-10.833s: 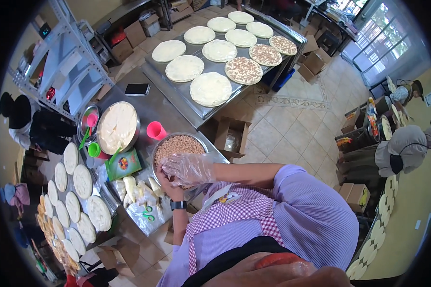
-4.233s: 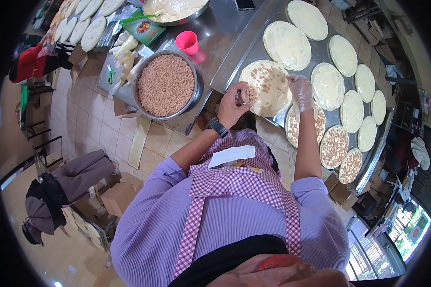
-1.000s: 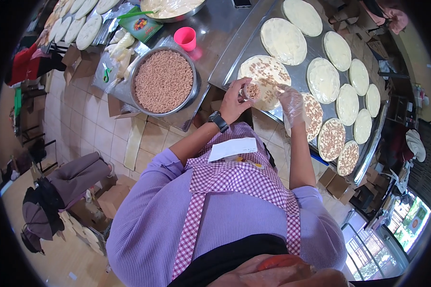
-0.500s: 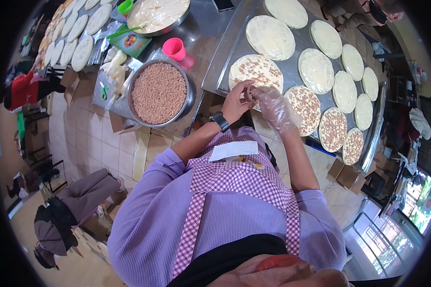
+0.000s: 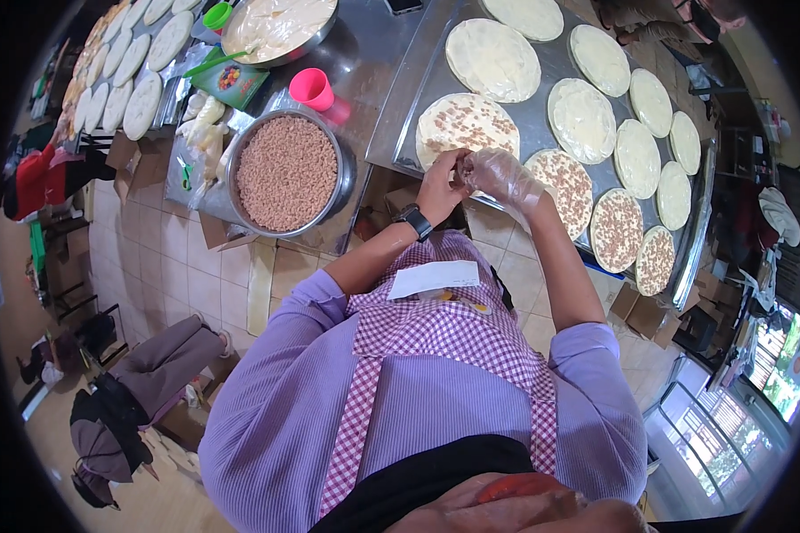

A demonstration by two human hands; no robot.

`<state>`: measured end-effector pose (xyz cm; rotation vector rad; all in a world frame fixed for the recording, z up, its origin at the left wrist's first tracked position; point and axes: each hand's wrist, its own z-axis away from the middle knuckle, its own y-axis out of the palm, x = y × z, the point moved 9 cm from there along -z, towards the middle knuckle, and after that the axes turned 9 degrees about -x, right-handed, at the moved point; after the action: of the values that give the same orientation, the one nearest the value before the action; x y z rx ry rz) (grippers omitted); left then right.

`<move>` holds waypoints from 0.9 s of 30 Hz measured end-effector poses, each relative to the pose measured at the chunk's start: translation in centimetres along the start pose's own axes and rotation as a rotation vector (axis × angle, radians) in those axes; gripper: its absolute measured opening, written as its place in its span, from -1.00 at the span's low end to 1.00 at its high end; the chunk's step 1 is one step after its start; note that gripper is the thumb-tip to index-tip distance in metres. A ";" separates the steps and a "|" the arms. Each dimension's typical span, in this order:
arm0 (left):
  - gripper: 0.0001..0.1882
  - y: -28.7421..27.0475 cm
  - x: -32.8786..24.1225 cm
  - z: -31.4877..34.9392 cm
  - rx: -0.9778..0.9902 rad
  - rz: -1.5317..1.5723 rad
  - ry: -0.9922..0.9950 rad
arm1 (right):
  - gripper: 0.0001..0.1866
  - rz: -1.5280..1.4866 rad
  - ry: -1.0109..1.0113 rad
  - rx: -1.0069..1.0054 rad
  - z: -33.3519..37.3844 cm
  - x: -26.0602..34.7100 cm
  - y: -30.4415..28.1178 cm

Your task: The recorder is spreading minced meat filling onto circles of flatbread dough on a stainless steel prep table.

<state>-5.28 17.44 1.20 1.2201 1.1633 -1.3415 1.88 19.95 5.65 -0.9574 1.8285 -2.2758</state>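
My left hand (image 5: 441, 188) is bare, with a dark watch at the wrist. Its fingers are pinched together against the fingertips of my right hand (image 5: 500, 178), which wears a clear plastic glove. Both meet over the near edge of the metal tray (image 5: 400, 142). Something brown shows where the fingers touch, but its kind is hidden. Just beyond them lies a round flat dough (image 5: 468, 124) with pale cream and scattered brown crumbs, sparser near its left side. To the right of my gloved hand, another crumb-covered round (image 5: 564, 188) lies partly behind the glove.
A metal bowl of brown crumbs (image 5: 288, 172) stands at left, near a pink cup (image 5: 311, 89), a green pouch (image 5: 233, 85) and a bowl of cream (image 5: 280, 27). Several cream-covered rounds (image 5: 581, 120) fill the tray. Green scissors (image 5: 185, 174) lie at the table's left. Another person (image 5: 107, 417) is at lower left.
The view has shifted slightly, so the table and tray sit a little farther left. My gloved hand has turned and drawn closer to my left fingers, which stay pinched beside it.
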 end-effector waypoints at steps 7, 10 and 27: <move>-0.40 -0.1 0.1 -0.3 -0.047 0.021 0.021 | -0.80 -0.650 0.356 -0.213 1.2 -3.5 -1.1; -0.42 -0.5 -0.1 -0.3 -0.046 0.049 0.013 | -0.82 -0.947 0.550 -0.376 2.1 -8.6 0.6; -0.43 -3.0 -1.5 2.7 -0.297 0.084 -0.051 | -0.77 0.147 0.207 -0.229 3.0 -12.1 -0.5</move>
<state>-8.40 15.11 3.02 1.0026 1.2122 -1.0863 13.31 22.59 1.32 -0.6032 2.2016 -2.1835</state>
